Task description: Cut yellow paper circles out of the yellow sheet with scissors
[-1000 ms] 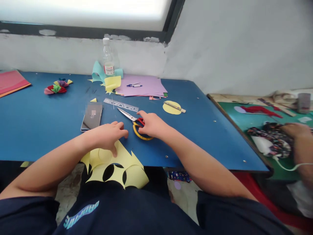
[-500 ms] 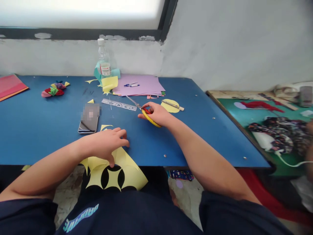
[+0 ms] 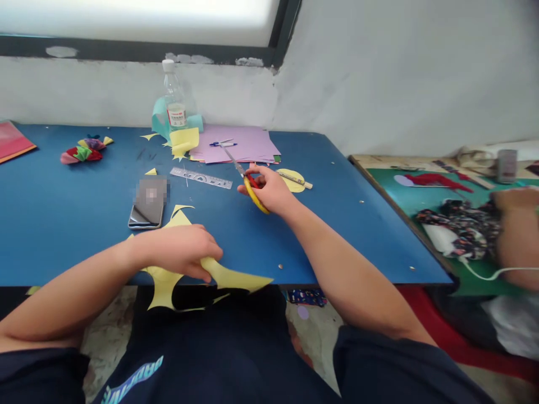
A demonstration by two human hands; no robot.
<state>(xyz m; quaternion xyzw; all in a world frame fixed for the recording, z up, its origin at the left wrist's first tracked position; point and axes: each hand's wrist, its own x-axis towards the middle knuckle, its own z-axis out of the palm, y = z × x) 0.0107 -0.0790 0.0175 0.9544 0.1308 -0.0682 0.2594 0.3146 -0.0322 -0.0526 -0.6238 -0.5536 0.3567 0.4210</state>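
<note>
Head view: R hand curled round scissors, long axis fwd-L, pointing away from yellow paper, nr-L, pinched in L hand.

Yellow cut-out sheet: partly hidden under left hand. Scissors: red handle partly covered by right hand. Phone: far end pixelated. Far left, red papers cut off by edge. Right, co-worker's arm blurred, cut off. Bottle label: print illegible.

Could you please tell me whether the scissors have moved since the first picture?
Yes: the scissors, held in the right hand, have moved up and to the right in the view, judged against the stencil ruler.
</note>
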